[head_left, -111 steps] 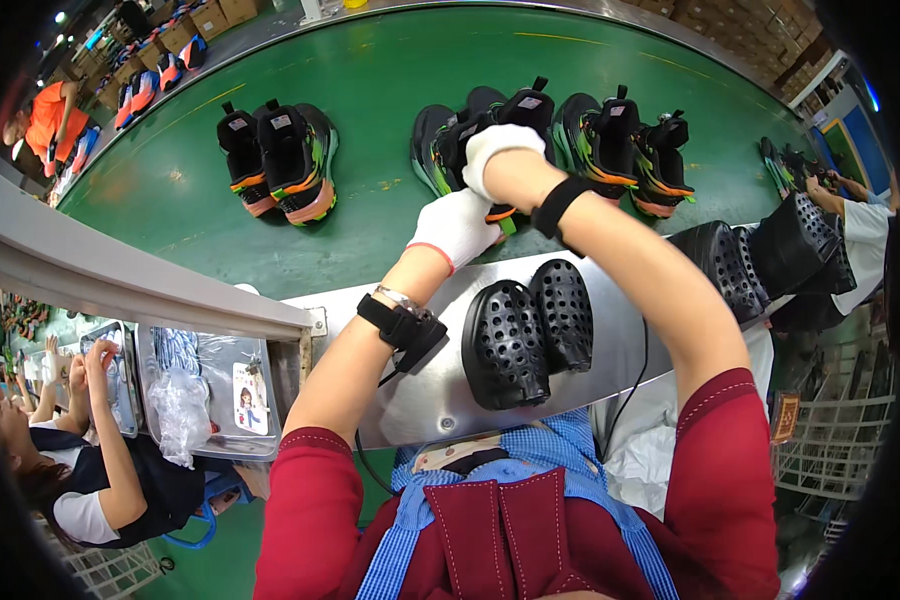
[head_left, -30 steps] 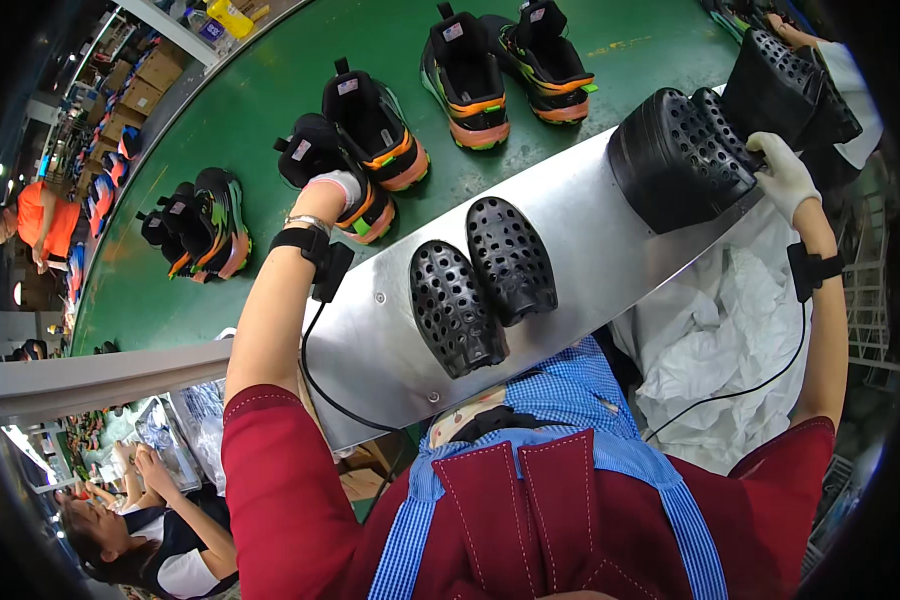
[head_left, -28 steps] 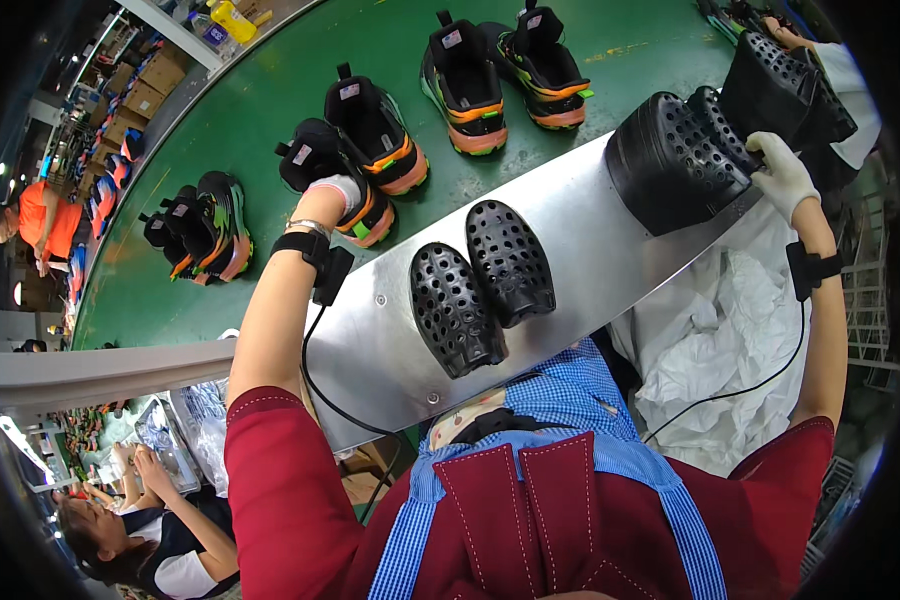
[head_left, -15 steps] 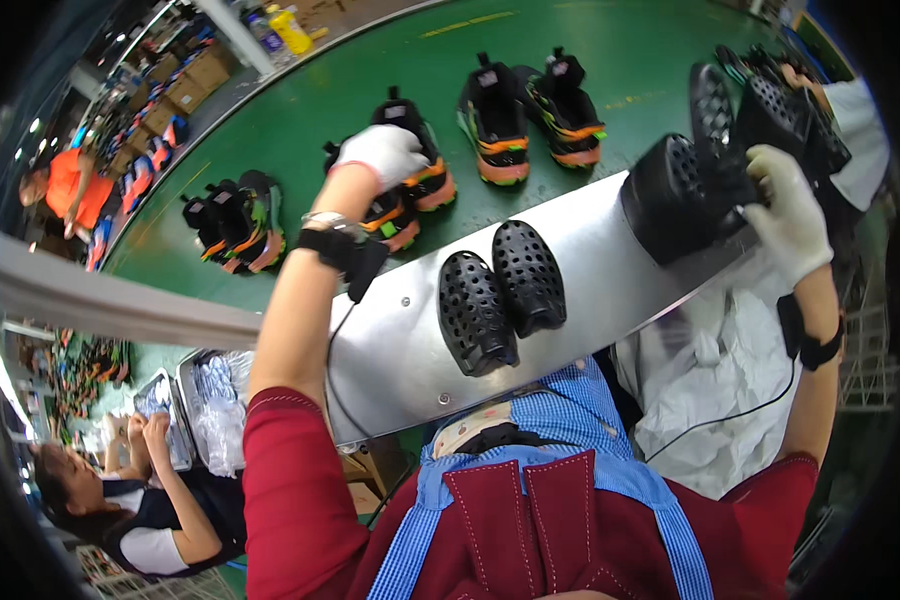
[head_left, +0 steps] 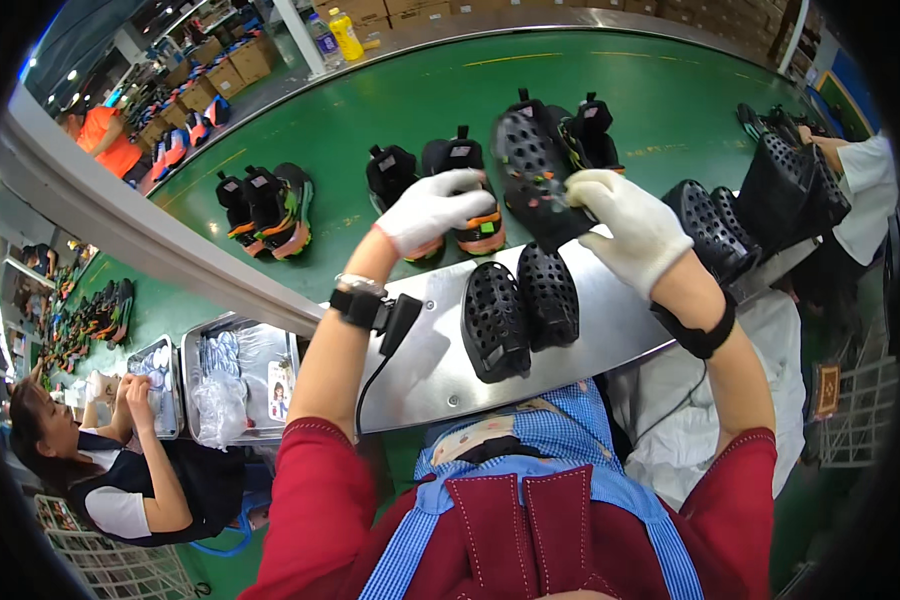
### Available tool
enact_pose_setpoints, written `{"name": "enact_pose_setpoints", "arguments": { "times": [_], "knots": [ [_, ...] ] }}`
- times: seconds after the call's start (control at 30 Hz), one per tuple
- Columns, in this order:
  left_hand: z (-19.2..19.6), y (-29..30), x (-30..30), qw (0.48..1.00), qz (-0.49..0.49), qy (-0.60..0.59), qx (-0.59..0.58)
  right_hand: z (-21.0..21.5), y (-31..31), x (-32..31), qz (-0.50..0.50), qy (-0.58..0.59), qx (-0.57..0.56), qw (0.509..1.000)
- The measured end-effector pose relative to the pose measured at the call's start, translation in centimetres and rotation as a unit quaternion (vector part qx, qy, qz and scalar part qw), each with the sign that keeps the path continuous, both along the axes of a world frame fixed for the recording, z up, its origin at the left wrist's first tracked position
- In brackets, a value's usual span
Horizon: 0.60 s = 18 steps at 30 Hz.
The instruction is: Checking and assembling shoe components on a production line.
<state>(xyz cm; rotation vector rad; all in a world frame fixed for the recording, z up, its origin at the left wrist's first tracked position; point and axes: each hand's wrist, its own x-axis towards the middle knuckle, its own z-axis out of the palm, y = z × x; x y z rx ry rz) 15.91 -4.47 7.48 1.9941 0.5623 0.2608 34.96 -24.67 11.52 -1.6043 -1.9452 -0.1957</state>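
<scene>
My right hand [head_left: 635, 230], in a white glove, grips a black perforated shoe tree [head_left: 530, 165] by its heel end. The shoe tree is held up over the green belt, partly hiding a pair of black sneakers [head_left: 592, 125] with orange soles. My left hand [head_left: 435, 212], also gloved, has its fingers stretched out and thumb apart. It hovers at another black sneaker [head_left: 458, 158] of a pair; whether it touches the shoe I cannot tell. Just below, two more shoe trees [head_left: 495, 315] lie side by side on the metal ledge [head_left: 410, 385].
More black shoe trees [head_left: 710, 225] sit at the ledge's right end, near a co-worker's sleeve [head_left: 867, 180]. Farther left on the green belt [head_left: 320, 130] stand other sneakers [head_left: 270, 210]. A grey post [head_left: 160, 215] crosses at left, beyond which a person sits beside metal trays [head_left: 295, 360].
My right hand has brought a shoe tree from the pile at right to the middle, over the belt. My left hand has shifted slightly right; its fingers now stretch out. The view has turned.
</scene>
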Motion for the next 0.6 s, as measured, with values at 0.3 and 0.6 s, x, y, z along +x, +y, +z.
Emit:
{"name": "enact_pose_setpoints", "arguments": {
  "times": [0.3,0.6],
  "knots": [
    [-1.6,-2.7,-2.1,0.822,-0.091,-0.296,-0.478,0.2,2.6,-4.7,0.111,-0.036,-0.041,0.992],
    [-2.8,-1.3,-1.8,0.858,0.060,-0.341,-0.379,0.6,4.7,-6.6,-0.046,0.135,-0.174,0.974]
  ]
}}
